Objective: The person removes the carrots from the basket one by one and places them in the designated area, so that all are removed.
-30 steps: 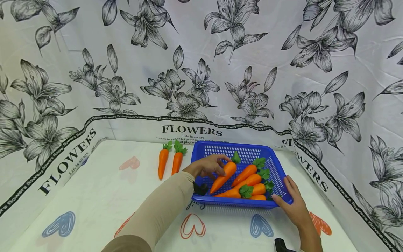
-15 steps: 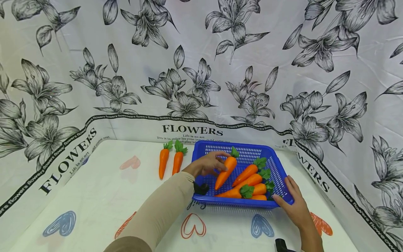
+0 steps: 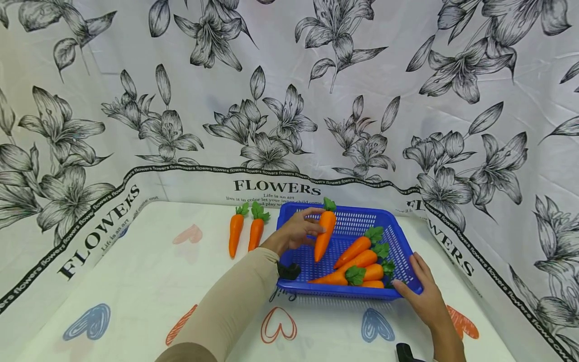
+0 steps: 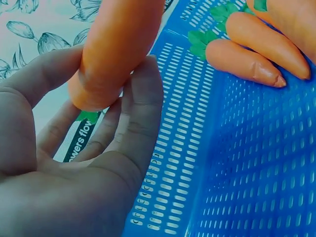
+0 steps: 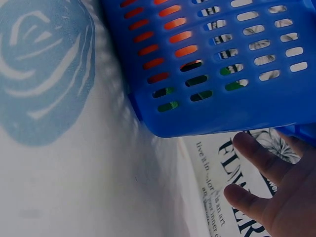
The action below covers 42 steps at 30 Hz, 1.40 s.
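Between the thumb and fingers of my left hand [image 3: 298, 231] is an orange carrot [image 3: 325, 235] with green leaves, held nearly upright, tip down, over the left part of a blue plastic basket [image 3: 344, 208]. The left wrist view shows the thumb and fingertips pinching the carrot [image 4: 118, 44] near its leafy end. My right hand [image 3: 425, 296] holds the basket's near right corner, thumb over the rim and fingers along the outer side. Seen from the right wrist, some of its fingers [image 5: 252, 200] stretch below the basket wall [image 5: 222, 116]. Several other carrots [image 3: 362, 259] lie in the basket's right half.
Two carrots [image 3: 235, 234] lie side by side on the white heart-print tablecloth [image 3: 135, 281], left of the basket. A flower-print curtain [image 3: 271, 125] closes off the back and sides. A black device part [image 3: 288, 271] sits at the left wrist.
My left hand has raised the carrot from among the others in the basket, moved it slightly away from me and turned it more upright. The right hand has stayed at the basket corner.
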### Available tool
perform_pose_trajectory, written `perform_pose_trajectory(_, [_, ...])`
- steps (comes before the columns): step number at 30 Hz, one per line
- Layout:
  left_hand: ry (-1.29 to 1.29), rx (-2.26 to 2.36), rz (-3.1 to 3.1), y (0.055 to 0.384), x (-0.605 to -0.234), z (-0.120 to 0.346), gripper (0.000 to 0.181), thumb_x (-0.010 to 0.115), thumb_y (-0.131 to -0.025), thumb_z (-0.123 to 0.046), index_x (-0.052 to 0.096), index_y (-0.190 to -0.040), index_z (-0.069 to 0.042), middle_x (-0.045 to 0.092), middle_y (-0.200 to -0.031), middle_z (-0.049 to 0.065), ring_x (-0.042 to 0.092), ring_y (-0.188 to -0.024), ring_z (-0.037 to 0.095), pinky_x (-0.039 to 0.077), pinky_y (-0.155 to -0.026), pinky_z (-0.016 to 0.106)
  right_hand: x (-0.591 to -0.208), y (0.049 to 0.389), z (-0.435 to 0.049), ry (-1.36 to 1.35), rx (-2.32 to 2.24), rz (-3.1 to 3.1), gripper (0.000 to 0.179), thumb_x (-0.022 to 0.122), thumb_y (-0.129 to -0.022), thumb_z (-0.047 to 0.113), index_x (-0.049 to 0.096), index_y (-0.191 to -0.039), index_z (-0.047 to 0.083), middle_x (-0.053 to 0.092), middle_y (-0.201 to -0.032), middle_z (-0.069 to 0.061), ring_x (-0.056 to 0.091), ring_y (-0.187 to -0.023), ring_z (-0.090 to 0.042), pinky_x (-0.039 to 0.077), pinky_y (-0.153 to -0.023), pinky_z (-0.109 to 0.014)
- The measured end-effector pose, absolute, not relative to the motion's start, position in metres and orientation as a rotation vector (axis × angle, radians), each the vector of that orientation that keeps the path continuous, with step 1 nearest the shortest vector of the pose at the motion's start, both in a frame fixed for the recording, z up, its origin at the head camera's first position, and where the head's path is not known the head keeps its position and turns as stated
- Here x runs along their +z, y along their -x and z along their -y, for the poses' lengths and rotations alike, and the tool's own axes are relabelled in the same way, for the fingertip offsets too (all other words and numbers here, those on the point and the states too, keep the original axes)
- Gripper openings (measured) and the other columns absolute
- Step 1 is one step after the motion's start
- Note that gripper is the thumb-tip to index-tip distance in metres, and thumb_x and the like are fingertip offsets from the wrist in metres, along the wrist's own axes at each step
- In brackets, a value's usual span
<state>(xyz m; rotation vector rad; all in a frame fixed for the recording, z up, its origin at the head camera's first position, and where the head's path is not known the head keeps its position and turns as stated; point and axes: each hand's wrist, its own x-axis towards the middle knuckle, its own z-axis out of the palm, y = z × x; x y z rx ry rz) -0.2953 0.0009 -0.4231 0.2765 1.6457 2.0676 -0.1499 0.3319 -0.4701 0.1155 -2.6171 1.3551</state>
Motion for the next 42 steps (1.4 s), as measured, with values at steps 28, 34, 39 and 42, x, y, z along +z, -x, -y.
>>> perform_pose_trajectory(28, [-0.261, 2.437, -1.391, 0.296, -0.404, 0.004, 0.061, 0.066, -0.086, 0.006, 0.053, -0.14, -0.02, 0.052, -0.115, 0.014, 0.058, -0.087, 0.026, 0.055, -0.068, 0.041, -0.468, 0.15, -0.329, -0.094, 1.379, 2.615, 0.082, 0.068, -0.09, 0.023, 0.019, -0.154, 0.01, 0.006, -0.16, -0.009, 0.007, -0.141, -0.043, 0.015, -0.101, -0.071])
perform_pose_trajectory(34, [-0.301, 2.458, -1.382, 0.293, -0.393, 0.01, 0.062, 0.064, -0.087, 0.007, 0.05, -0.142, -0.018, 0.052, -0.117, 0.016, 0.058, -0.089, 0.026, 0.054, -0.069, 0.039, -0.469, 0.151, -0.329, -0.082, 1.383, 2.622, 0.083, 0.068, -0.09, 0.025, 0.019, -0.155, 0.011, 0.005, -0.16, -0.01, 0.007, -0.141, -0.043, 0.017, -0.101, -0.071])
perform_pose_trajectory(39, [-0.32, 2.47, -1.41, 0.292, -0.386, 0.018, 0.061, 0.063, -0.088, 0.007, 0.049, -0.143, -0.018, 0.051, -0.119, 0.018, 0.058, -0.095, 0.028, 0.054, -0.075, 0.041, -0.468, 0.151, -0.329, -0.072, 1.365, 2.637, 0.083, 0.067, -0.09, 0.027, 0.018, -0.155, 0.011, 0.005, -0.16, -0.01, 0.007, -0.141, -0.044, 0.017, -0.101, -0.071])
perform_pose_trajectory(42, [-0.343, 2.472, -1.416, 0.289, -0.381, 0.024, 0.063, 0.062, -0.088, 0.007, 0.047, -0.144, -0.016, 0.05, -0.119, 0.018, 0.057, -0.093, 0.028, 0.054, -0.074, 0.04, -0.468, 0.151, -0.329, -0.066, 1.365, 2.644, 0.083, 0.067, -0.09, 0.028, 0.018, -0.155, 0.011, 0.004, -0.16, -0.009, 0.006, -0.141, -0.043, 0.016, -0.101, -0.071])
